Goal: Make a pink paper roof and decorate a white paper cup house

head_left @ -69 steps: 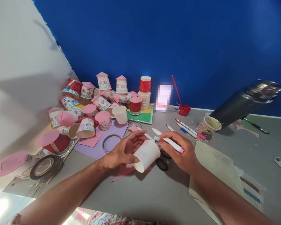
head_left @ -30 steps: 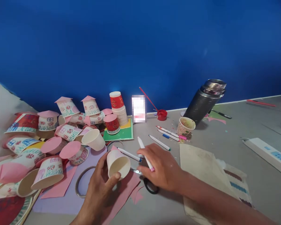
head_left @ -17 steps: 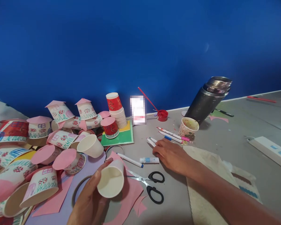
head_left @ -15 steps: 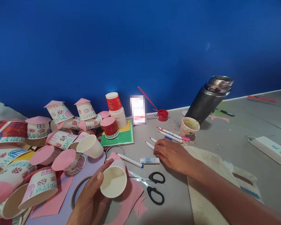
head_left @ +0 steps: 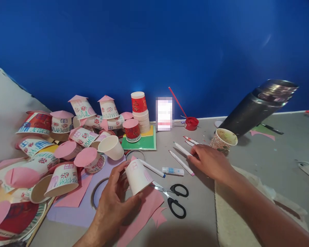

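1. The pile of decorated cups (head_left: 67,144) at the far left of the bench (head_left: 260,157) lies loosely heaped, many on their sides with pink paper roofs. A knock from the left forearm could roll some of them or crease a roof.

2. The left hand (head_left: 115,202) holds a white paper cup (head_left: 138,176) on its side just above the pink paper (head_left: 141,212), fingers curled round the wall, thumb by the rim. Pink marks show on the cup's side. Thin paper dents easily, so a tighter squeeze would likely flatten it, and if the marks are wet the thumb could smear them.

3. A plain cup (head_left: 111,147) lies tipped just behind that hand, near the tape ring (head_left: 98,195). Lifting the wrist carelessly could send it into the heap.

4. The scissors (head_left: 173,197) lie with the blades pointing toward the held cup. Setting the cup down without looking could land it on the points.

5. The glue tube (head_left: 173,171) and several markers (head_left: 181,161) lie between the hands; they are round and could roll if brushed.

6. The right hand (head_left: 209,161) rests palm down over the marker ends, fingers bent and low. Whether they grip a pen I cannot tell. A blind pick there might take the wrong colour.

7. The patterned cup (head_left: 223,139), stained inside, stands just beyond the knuckles, with the dark flask (head_left: 257,108) behind. A backward sweep could tip it.
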A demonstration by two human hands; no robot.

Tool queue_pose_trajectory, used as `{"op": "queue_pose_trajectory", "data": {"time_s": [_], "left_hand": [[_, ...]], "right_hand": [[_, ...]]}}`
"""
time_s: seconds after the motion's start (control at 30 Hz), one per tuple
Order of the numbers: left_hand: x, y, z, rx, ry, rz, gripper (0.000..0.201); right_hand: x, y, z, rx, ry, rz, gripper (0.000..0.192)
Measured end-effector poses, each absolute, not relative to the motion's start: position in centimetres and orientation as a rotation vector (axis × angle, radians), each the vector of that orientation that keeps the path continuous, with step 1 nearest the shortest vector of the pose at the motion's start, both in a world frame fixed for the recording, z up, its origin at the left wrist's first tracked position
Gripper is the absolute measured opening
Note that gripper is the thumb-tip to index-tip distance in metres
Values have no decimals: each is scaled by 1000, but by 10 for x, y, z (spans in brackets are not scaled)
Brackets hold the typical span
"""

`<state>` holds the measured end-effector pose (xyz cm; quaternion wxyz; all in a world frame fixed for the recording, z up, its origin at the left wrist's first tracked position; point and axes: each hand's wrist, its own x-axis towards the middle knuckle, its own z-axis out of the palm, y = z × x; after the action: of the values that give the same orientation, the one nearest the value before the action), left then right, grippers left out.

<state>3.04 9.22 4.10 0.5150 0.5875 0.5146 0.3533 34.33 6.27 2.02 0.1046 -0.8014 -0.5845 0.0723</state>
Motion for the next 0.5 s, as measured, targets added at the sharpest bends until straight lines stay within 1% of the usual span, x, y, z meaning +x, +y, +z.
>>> {"op": "queue_pose_trajectory", "data": {"time_s": [0.03, 0.1, 0.17, 0.2, 0.27, 0.33, 0.43, 0.5], "left_hand": [[30, 92, 41, 1439, 1254, 840, 76], [28, 93, 41, 1506, 1263, 840, 75], [26, 94, 39, 1588, 1240, 862, 74], [25, 95, 39, 1623, 1228, 869, 73], [23, 96, 38, 1658, 1222, 874, 72], [21, 97, 38, 1657, 1240, 871, 72], [22, 99, 37, 1626, 1281, 870, 75], [26, 98, 37, 1573, 1301, 839, 79]], "right_hand": [[342, 62, 23, -2347, -1707, 217, 15], [338, 59, 28, -2235, -1664, 272, 22], [334, 57, 32, -2010, -1549, 362, 30], [332, 55, 34, -1887, -1453, 394, 32], [331, 54, 40, -1703, -1205, 405, 28], [336, 52, 49, -1615, -983, 396, 24], [358, 46, 71, -1489, -819, 305, 28], [379, 39, 88, -1484, -788, 107, 33]]}}
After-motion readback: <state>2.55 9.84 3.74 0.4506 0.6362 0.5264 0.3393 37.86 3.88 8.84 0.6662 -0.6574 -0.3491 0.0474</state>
